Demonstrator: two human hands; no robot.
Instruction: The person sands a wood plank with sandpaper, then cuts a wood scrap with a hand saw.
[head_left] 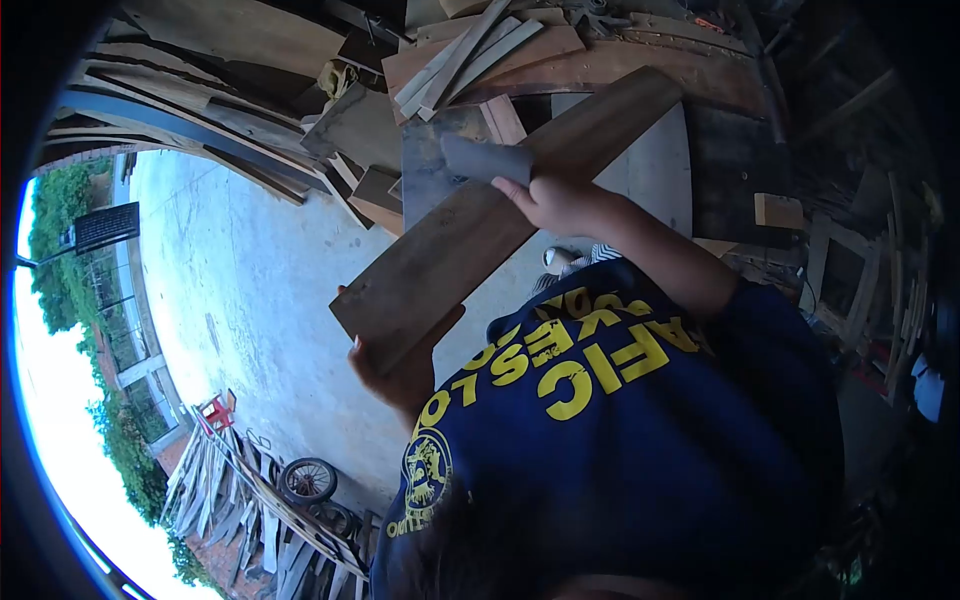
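A long wooden board (440, 245) slants across the view, its far end over a flat panel among the timber. My left hand (400, 360) grips the near end from below, with the thumb at one edge and fingertips showing at the other. My right hand (548, 203) is closed on a grey piece of sandpaper (485, 160), thumb on top. The sandpaper overlaps the board's upper face around its middle, and one corner sticks out past the far edge.
Offcuts and strips (470, 65) lie piled beyond the board. Long planks (200, 120) are stacked at upper left. A small wood block (778, 211) and frames stand at right. Scrap slats (230, 500) and a wheel (308, 481) are at lower left, beside the concrete floor (240, 290).
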